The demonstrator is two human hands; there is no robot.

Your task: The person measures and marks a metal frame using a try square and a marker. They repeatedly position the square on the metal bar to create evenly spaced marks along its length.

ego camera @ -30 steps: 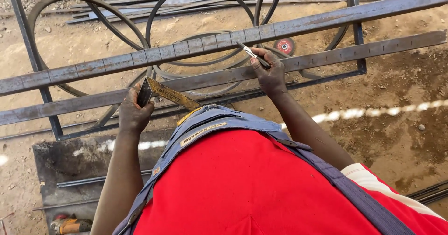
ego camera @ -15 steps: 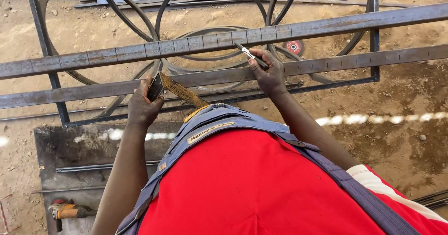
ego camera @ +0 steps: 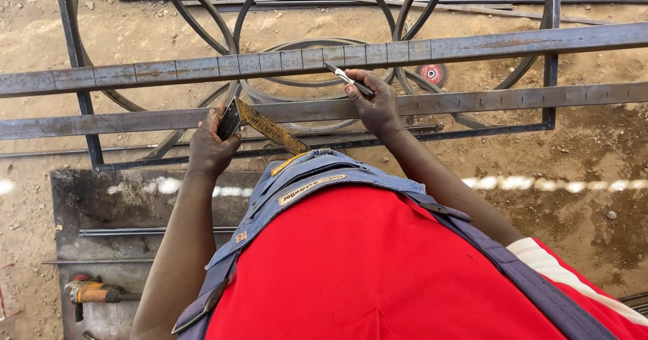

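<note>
I am leaning over a rusty, notched flat steel bar [ego camera: 472,100] lying across a curved iron frame [ego camera: 314,50] on sandy ground. My left hand [ego camera: 209,148] is gripping a worn yellowish metal square [ego camera: 266,125] against the bar's edge; my right hand [ego camera: 374,104], well apart, is pinching a slim silver marker [ego camera: 343,77], its tip partly hidden.

Both arms reach forward and down from the torso, elbows bent slightly outward. The left hand [ego camera: 210,146] is curled in a closed grip, knuckles up, thumb side toward the right. The right hand [ego camera: 375,104] reaches farther forward, fingers pinched together, wrist bent slightly.
</note>
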